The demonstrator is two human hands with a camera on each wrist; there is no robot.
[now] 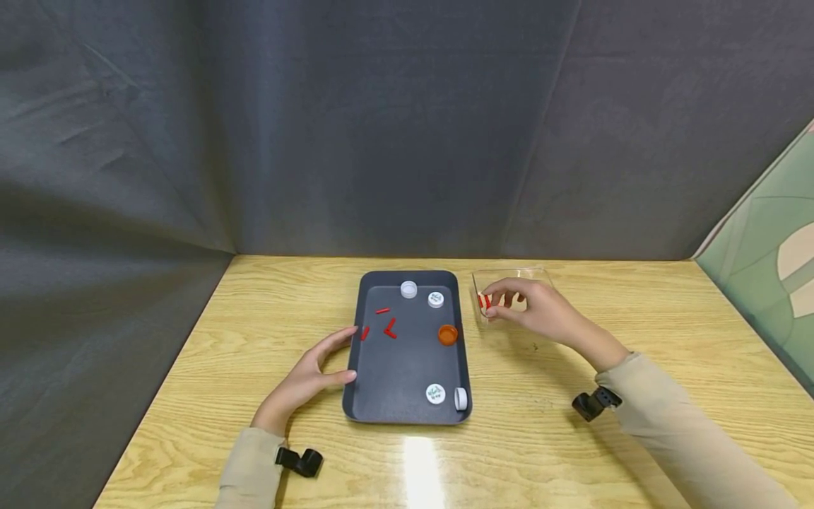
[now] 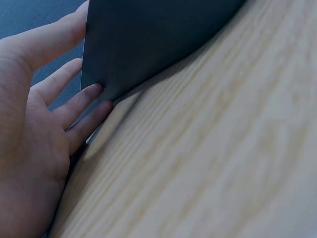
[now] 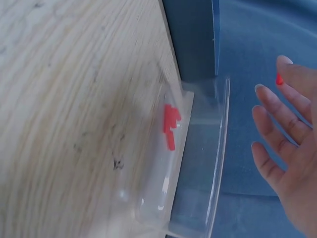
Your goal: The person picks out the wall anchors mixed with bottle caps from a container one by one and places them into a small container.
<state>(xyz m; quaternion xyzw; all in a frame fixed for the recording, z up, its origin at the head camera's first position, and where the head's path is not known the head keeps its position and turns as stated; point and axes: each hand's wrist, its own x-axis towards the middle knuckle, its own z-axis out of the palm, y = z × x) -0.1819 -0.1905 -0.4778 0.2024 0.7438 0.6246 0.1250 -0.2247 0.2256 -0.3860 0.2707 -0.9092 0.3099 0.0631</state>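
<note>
A small red stick point(image 3: 279, 79) is pinched between the thumb and index finger of my right hand point(image 1: 537, 307), above the clear plastic box point(image 3: 200, 163). Inside that box lie several more red sticks point(image 3: 171, 119), bunched together. My left hand point(image 1: 305, 378) rests at the left side of the dark grey tray point(image 1: 397, 371), thumb spread from the fingers and fingertips against the tray's side. On the tray's left part lie several loose red sticks point(image 1: 382, 311).
Along the tray's right part are an orange cap point(image 1: 448, 335), a white cap point(image 1: 409, 289) showing its hollow side, printed white caps point(image 1: 435, 394) and a white cap on its edge point(image 1: 461, 399). A dark curtain point(image 1: 394, 127) stands behind the wooden table point(image 1: 286, 297).
</note>
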